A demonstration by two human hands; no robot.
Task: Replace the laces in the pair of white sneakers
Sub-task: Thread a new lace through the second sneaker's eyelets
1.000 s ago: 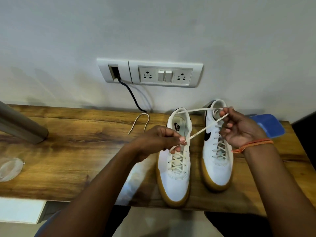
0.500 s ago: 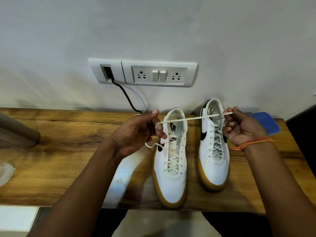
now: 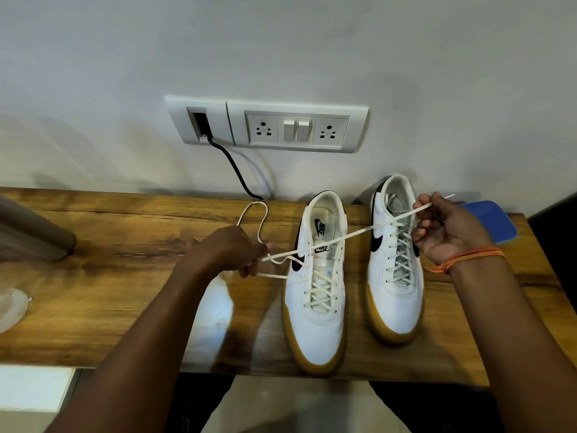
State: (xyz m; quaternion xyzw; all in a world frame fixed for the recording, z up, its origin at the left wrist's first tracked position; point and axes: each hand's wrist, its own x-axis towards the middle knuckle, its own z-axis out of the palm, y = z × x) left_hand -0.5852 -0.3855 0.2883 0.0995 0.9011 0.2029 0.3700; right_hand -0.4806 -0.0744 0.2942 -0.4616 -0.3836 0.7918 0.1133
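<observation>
Above the desk (image 3: 125, 276), both hands, left (image 3: 231, 251) and right (image 3: 446, 232), pinch one taut lace (image 3: 343, 240) across two sneakers (image 3: 315, 295).

white sneakers (image 3: 315, 295) with black swooshes and tan soles, cream lace (image 3: 337, 242), brown woodgrain table (image 3: 125, 276), blue pad (image 3: 490, 220)

Glossy grained wood table (image 3: 125, 301), smooth white leather-look sneakers (image 3: 315, 307) with gum-coloured rubbery soles, flat woven laces (image 3: 343, 237).

— What does the person wear?
— Both forearms are bare, no sleeves in view. An orange thread bracelet (image 3: 465, 259), several thin strands, circles the right wrist.
— And the left wrist?
— Nothing on it.
</observation>
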